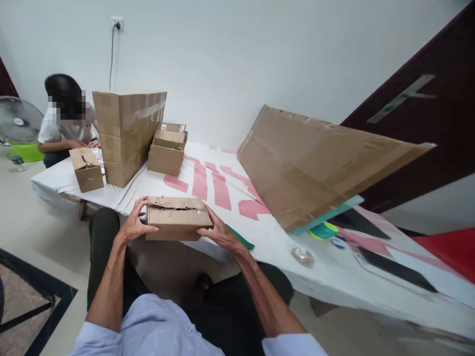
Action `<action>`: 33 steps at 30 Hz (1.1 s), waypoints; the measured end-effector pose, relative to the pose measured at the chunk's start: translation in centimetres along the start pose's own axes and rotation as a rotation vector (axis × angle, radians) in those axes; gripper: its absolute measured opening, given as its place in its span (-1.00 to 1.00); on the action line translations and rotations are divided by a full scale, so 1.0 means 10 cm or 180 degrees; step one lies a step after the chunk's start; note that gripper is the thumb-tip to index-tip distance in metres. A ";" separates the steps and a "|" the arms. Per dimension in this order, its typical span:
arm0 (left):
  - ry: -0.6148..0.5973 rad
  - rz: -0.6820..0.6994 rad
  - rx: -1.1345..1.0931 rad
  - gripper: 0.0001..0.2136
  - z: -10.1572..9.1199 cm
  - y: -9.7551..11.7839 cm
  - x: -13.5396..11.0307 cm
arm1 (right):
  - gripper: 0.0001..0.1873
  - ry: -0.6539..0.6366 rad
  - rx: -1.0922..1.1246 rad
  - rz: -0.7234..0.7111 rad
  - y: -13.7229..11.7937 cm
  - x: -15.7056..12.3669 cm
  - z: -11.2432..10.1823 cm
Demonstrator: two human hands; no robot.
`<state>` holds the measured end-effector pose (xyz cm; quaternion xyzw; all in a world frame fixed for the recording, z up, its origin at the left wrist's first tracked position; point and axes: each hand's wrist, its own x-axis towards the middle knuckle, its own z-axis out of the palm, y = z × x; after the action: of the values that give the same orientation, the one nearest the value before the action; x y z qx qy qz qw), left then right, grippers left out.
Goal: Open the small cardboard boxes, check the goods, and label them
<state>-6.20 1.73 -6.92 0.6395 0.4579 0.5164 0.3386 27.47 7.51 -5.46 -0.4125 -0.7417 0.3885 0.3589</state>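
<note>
Between my two hands is a small brown cardboard box (174, 230), held at its short ends over the near edge of the table. Its top has a ragged, dark-edged slit along the seam, with dark specks around it. My left hand (135, 222) grips the left end, thumb on the front face. At the right end my right hand (218, 230) presses with thumb in front and fingers behind. A green strip-like object (241, 238) lies on the table just beyond my right wrist, partly hidden by it.
Stacked cardboard boxes (126, 133) stand on the white-covered table (237, 173), smaller open boxes (166, 151) beside them. A large cardboard piece (315, 163) leans at right, near a tape roll (302, 256) and a dark flat device (397, 267). Another person (70, 118) sits at far left by a box (87, 170).
</note>
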 end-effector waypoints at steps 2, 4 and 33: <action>-0.0084 0.0006 0.0050 -0.23 -0.01 0.02 -0.05 | 0.04 0.0083 -0.0118 0.0048 -0.01 -0.06 0.03; -0.0155 0.0023 0.0112 -0.21 -0.03 0.04 -0.07 | 0.05 0.0141 -0.0208 0.0080 -0.03 -0.10 0.07; -0.0373 0.0220 0.0327 -0.22 -0.09 0.10 -0.13 | -0.48 0.0585 -0.0221 -0.0206 -0.21 0.11 0.03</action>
<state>-6.92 0.09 -6.25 0.7006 0.4409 0.4652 0.3136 26.07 7.63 -3.49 -0.4344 -0.7316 0.3113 0.4233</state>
